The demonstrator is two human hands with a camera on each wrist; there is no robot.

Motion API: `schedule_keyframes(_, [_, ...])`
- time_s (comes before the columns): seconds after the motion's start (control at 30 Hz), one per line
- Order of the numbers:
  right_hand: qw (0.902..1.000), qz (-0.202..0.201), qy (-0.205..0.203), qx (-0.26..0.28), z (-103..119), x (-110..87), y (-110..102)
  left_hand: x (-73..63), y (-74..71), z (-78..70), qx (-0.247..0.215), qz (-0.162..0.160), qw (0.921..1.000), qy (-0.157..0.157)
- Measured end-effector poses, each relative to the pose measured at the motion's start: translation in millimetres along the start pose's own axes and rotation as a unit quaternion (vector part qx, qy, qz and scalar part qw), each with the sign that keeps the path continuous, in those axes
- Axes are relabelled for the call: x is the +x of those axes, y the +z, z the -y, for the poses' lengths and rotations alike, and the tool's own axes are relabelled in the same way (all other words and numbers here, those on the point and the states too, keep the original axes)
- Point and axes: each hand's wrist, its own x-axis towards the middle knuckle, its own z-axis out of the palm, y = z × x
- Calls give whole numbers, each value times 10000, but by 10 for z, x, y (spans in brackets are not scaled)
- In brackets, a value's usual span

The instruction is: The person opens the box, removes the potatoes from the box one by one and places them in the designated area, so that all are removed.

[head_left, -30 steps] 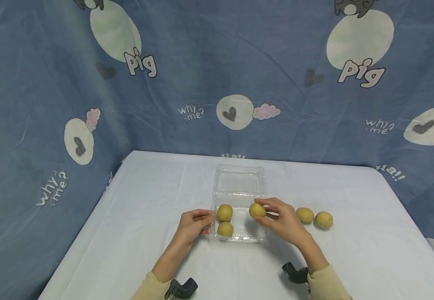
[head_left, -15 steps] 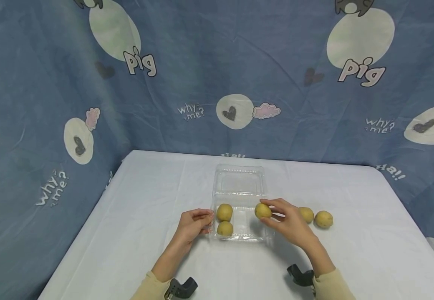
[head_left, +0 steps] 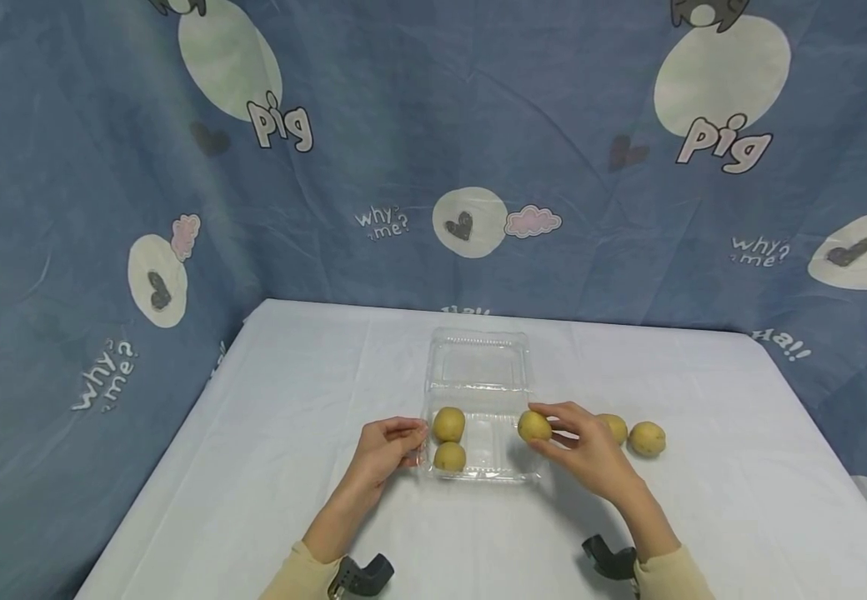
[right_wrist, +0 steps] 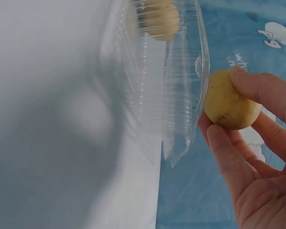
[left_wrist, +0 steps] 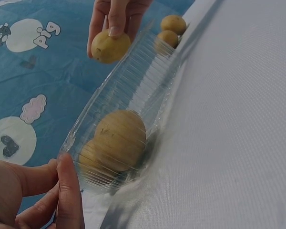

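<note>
A clear plastic clamshell box [head_left: 488, 446] lies on the table with its lid [head_left: 480, 363] folded back. Two yellow potatoes, a far one [head_left: 448, 424] and a near one [head_left: 449, 457], sit along its left side. My left hand [head_left: 384, 450] pinches the box's left rim between thumb and fingers. At the opposite side, my right hand [head_left: 589, 446] grips another potato [head_left: 534, 426] by its fingertips. That potato is raised, overlapping the box's right rim in the head view. In the right wrist view, the held potato [right_wrist: 230, 100] appears right beside the rim.
Two more potatoes rest on the white-covered table [head_left: 741, 483] right of the box: one [head_left: 613, 427] partly behind my right hand, the other [head_left: 647, 439] farther right. A blue printed cloth [head_left: 591, 275] hangs behind and beside the table.
My right hand has shifted a little to the right with its potato, from over the box's inside to its right rim. My left hand has stayed at the left rim.
</note>
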Motion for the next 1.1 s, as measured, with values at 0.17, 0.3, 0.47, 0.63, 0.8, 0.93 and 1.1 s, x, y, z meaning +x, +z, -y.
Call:
schedule_keyframes(0.17, [10000, -35, -83, 5, -7, -36, -24, -13, 11, -24, 7, -25, 10000, -23])
schedule_keyframes(0.3, [9999, -73, -101, -91, -23, -62, -42, -13, 15, -29, -22, -30, 10000, -46])
schedule_keyframes(0.47, [9996, -98, -37, -261, -47, -93, -64, 3, 11, -9, -23, -11, 10000, -29])
schedule_keyframes(0.63, [9992, -160, -32, -365, -56, -130, -81, 12, 8, 4, -5, -14, 10000, -42])
schedule_keyframes(0.8, [9991, -221, -3, -353, -47, -180, -106, 2, 7, 0, -10, 15, 10000, 13])
schedule_keyframes(0.93, [9987, -278, 93, -412, -43, -218, -133, -1, 6, -6, -14, 15, 10000, 6])
schedule_keyframes(1.1, [9981, -313, 187, -494, -65, -255, -156, 2, 2, -1, 11, 10, 10000, -9])
